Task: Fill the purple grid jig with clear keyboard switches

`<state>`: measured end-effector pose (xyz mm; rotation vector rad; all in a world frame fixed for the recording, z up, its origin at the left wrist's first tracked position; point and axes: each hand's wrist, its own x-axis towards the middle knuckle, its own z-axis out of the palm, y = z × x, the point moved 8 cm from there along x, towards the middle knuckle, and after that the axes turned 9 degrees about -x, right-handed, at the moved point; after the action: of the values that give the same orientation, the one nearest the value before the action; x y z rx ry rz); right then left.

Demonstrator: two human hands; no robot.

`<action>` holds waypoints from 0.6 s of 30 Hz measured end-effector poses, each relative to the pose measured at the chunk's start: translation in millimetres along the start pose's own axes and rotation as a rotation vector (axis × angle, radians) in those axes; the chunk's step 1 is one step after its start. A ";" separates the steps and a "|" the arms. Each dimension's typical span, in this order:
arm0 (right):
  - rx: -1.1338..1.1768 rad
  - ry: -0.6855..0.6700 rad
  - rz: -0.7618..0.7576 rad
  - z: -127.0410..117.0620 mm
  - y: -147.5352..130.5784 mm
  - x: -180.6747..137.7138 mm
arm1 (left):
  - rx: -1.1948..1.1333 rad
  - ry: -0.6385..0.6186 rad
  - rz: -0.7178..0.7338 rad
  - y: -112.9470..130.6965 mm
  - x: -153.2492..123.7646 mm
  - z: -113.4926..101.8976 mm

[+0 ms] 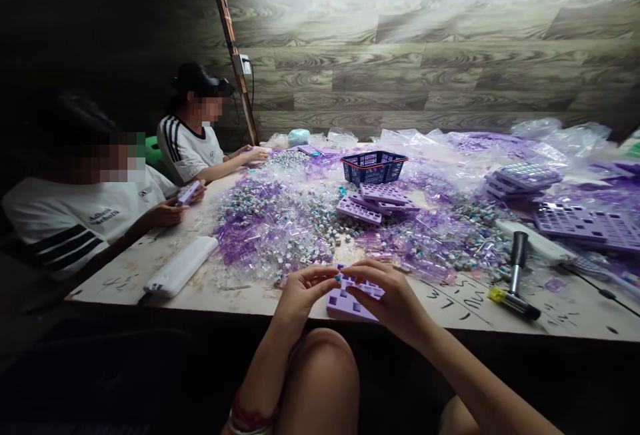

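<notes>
My left hand (pixel 303 291) and my right hand (pixel 393 298) are both closed around a purple plastic grid tray (pixel 345 305) held at the near edge of the wooden table (pixel 240 295), above my knee. My left fingertips pinch a small blue and white part (pixel 339 279) at the tray's top edge. Just beyond lies a wide heap of small blue-white parts and clear purple pieces (pixel 280 228).
A blue basket (pixel 373 167), stacked purple trays (pixel 375 201) and more trays (pixel 585 221) sit further back. A black hammer with a yellow tip (pixel 515 275) lies to the right, a white bar-shaped device (pixel 180 267) to the left. Two people work at the left.
</notes>
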<state>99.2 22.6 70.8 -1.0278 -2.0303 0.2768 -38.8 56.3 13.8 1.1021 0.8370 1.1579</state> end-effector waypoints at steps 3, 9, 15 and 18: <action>-0.011 -0.010 -0.024 2.2 0.0 1.0 | -0.066 -0.016 -0.039 -6.2 0.5 5.3; -0.060 -0.013 -0.020 1.2 6.1 4.1 | -0.048 0.021 -0.070 -15.8 6.3 10.3; -0.133 0.042 0.165 -18.1 42.6 -4.1 | 0.317 0.006 0.001 -3.0 7.7 6.5; -0.096 0.017 0.314 -18.6 81.8 -14.8 | 0.747 0.090 0.153 15.9 0.9 -12.3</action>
<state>164.7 61.1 32.0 -1.4058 -1.8777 0.3352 -54.4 60.5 25.7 1.7525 1.3300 1.0421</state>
